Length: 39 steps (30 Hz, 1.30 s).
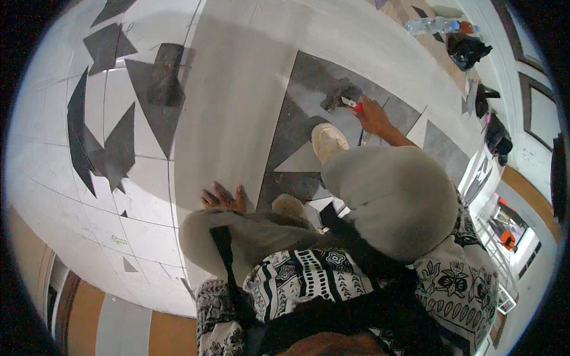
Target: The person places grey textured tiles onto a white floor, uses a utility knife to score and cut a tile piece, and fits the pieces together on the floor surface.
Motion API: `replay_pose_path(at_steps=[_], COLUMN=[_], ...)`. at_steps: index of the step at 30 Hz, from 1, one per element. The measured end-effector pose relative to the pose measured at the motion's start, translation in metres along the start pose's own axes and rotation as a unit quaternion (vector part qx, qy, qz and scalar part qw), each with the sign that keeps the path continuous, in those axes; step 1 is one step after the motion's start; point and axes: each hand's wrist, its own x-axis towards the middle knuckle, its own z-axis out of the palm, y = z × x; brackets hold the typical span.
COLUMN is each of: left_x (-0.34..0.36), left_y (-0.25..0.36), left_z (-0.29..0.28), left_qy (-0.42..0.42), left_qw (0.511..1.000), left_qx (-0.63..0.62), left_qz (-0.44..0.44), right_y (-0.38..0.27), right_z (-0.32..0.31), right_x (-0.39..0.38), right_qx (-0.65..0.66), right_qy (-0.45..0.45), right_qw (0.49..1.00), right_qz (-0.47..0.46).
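My right hand (pixel 373 117) is closed around a red utility knife (pixel 358 107), whose pale front end points left over a ragged dark grey scrap (pixel 338 94). Beneath them lies a dark grey floor sheet (pixel 309 77). My left hand (pixel 225 197) rests with its fingers spread on a long pale grey strip (pixel 228 118), next to my left knee. Below the right hand is a slim dark and silver item (pixel 363 137), too small to make out. My cream shoe (pixel 329 141) stands on the dark sheet, beside a light triangular patch (pixel 297 160).
White floor tiles (pixel 145 204) on the left carry several cut grey offcuts (pixel 113 151). At the far right, along the wall, are clear plastic bottles (pixel 432 25), a black plastic bag (pixel 466 50) and dark items (pixel 497 133). Lower right stands a white metal rack (pixel 496 249).
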Motion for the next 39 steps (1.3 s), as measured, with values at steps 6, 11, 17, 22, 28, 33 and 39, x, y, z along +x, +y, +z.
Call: replay_pose_path(at_steps=[6,11,17,22,28,33,39], left_x=[0.012,0.094,0.317,0.398,0.429,0.446,0.465], left_y=[-0.019,-0.102,-0.032,0.118,0.226,0.267,0.318], left_z=[-0.025,-0.130,-0.237,-0.212,-0.063,-0.013,-0.030], left_qy=[-0.113,-0.324,-0.253,-0.272,-0.166,0.077,0.046], left_qw=[0.991,0.928,0.959,0.929,0.964,0.980,0.975], left_qx=[-0.072,-0.179,-0.087,-0.071,-0.026,-0.115,-0.179], left_qz=[-0.011,-0.040,0.095,0.241,0.206,0.141,0.125], right_y=[0.023,0.017,0.029,0.034,0.030,0.006,0.015], right_z=[0.005,-0.016,0.006,0.008,0.010,-0.002,0.012], right_x=[0.027,0.041,0.035,0.031,0.033,0.027,0.005], right_qx=[0.104,0.211,0.252,0.287,0.269,0.233,0.216], right_qy=[-0.052,-0.116,-0.087,-0.016,-0.026,-0.062,-0.026], right_qw=[0.993,0.970,0.960,0.950,0.957,0.970,0.976], right_qz=[-0.037,-0.044,-0.089,-0.120,-0.108,-0.026,0.006])
